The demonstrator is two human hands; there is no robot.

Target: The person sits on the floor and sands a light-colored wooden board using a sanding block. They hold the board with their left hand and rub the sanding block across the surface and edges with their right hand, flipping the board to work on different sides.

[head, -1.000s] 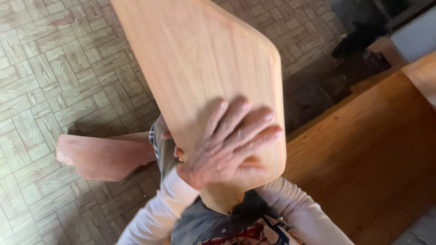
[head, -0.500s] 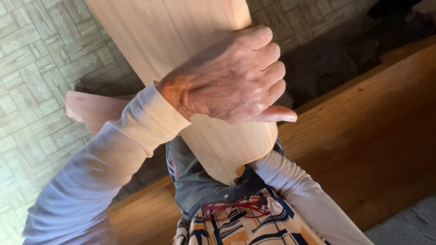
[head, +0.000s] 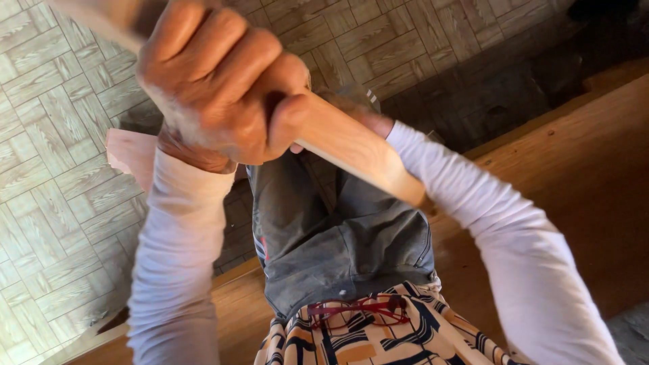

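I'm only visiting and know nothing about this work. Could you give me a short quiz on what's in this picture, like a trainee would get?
1. True or false: the left hand has its fingers closed around the wooden board.
2. What hangs at the neck of the patterned shirt? A) red-framed glasses B) a pencil C) a tape measure
3. Fill in: the floor is covered with patterned ____.

Key: 1 true; 2 A; 3 tiles.

- Floor: pale parquet-pattern tiles, sunlit at left.
- Bench: brown wood, lower right.
- Top right: dark shadowed area, contents unclear.
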